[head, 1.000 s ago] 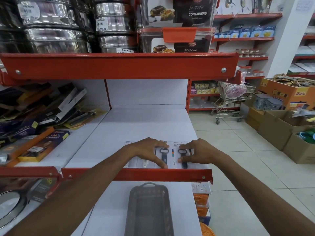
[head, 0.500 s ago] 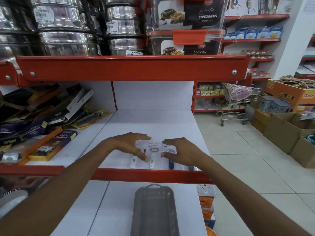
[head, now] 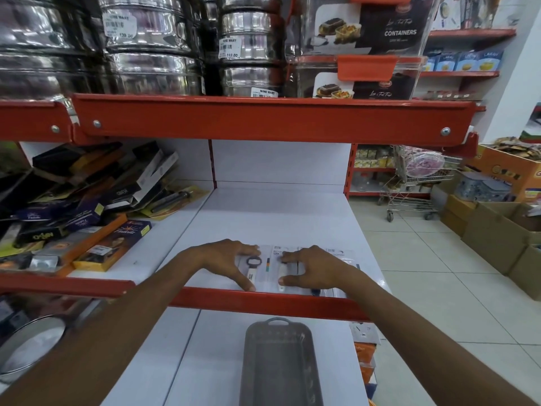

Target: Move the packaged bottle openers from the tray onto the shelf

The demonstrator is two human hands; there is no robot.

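Head view, frame centre: left hand (head: 227, 263) and right hand (head: 311, 269) press spread, open fingers flat on packaged bottle openers (head: 270, 268) lying on the shelf (head: 278, 218).

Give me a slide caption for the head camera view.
Both hands, left hand and right hand, press packaged bottle openers flat on the white shelf; grey tray sits below.

We saw only two forearms and their hands. Our left hand (head: 227, 263) and our right hand (head: 311, 271) were bare, with no glove, ring, watch or band showing. Both forearms were uncovered up to the frame's lower edge, and no sleeve or cuff came into sight anywhere.
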